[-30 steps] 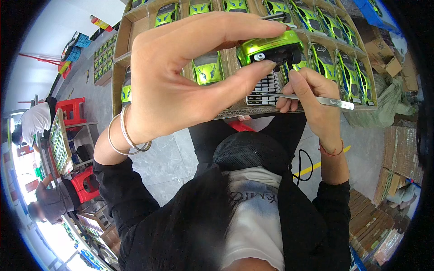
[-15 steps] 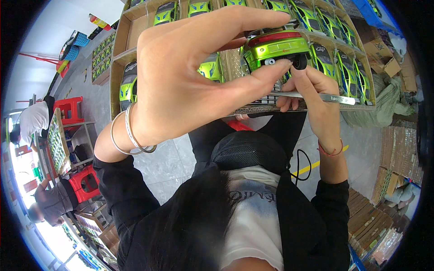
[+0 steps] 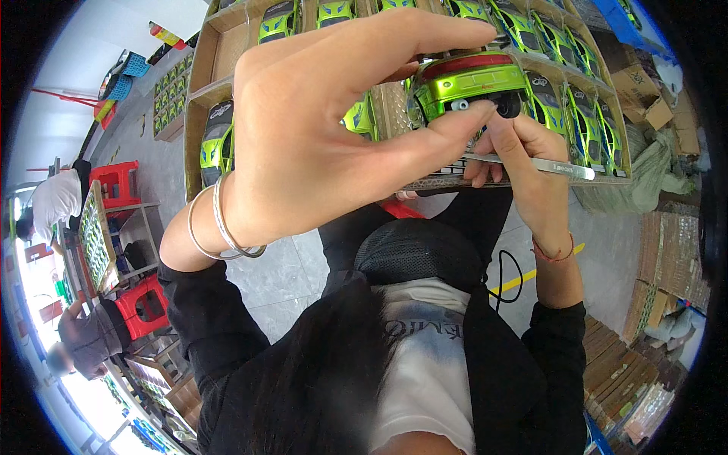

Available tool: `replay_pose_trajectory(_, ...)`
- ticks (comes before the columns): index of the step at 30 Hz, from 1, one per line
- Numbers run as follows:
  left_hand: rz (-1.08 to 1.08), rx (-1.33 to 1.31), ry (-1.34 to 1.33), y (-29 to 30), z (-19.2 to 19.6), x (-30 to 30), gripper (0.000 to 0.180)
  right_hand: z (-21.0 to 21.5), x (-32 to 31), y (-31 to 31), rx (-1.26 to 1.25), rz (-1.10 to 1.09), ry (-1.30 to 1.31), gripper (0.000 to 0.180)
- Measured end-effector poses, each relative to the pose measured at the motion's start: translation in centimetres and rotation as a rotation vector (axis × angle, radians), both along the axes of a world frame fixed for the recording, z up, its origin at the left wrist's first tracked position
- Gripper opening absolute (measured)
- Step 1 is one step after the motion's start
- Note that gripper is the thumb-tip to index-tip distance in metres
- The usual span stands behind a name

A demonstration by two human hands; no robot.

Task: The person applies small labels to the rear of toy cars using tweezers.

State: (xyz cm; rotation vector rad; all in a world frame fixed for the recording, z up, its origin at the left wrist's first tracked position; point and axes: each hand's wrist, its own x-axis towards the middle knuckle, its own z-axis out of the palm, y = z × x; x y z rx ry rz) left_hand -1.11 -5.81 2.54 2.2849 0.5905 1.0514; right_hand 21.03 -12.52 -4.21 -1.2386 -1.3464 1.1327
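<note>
A shiny green toy car (image 3: 469, 82) is held up over the cardboard tray, its rear end with the dark red strip facing me. My left hand (image 3: 326, 121) grips it, fingers over the top and thumb under the rear edge. A black wheel (image 3: 507, 104) shows under the right rear side, close to both thumbs. My right hand (image 3: 523, 148) is closed just below the car, thumb and index finger pressed near that wheel. Silver tweezers (image 3: 565, 167) lie across the right hand, held by its curled fingers. What the right fingertips pinch is hidden.
The cardboard tray (image 3: 214, 92) with dividers holds several green toy cars (image 3: 218, 140). At the left stand red stools (image 3: 144, 307), with two people (image 3: 91, 334) at benches. Flattened cardboard (image 3: 622, 375) is stacked at the lower right, beside a cable (image 3: 509, 277) on the floor.
The car and my left hand have shifted very slightly to the right. Both hands keep their hold, and the tweezers have turned a little in the right hand.
</note>
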Motion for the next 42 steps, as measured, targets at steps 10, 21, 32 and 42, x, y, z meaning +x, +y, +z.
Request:
replay_pose_trajectory(10,-0.164,0.109,0.045,-0.1,0.6,0.4,0.044,5.2,1.8,-0.7,0.620,0.162,0.170,0.029)
replay_pose_trajectory(21,-0.140,0.098,0.078,-0.6,0.6,0.7,0.041,5.6,1.7,-0.9,0.562,0.059,0.004,0.035)
replay_pose_trajectory(32,-0.140,0.061,0.091,-0.7,0.7,0.6,0.042,5.6,1.8,-0.8,0.553,0.050,0.013,0.036)
replay_pose_trajectory(42,-0.155,0.078,0.081,-0.7,0.7,0.6,0.041,5.7,1.6,-0.8,0.550,0.045,-0.015,0.038)
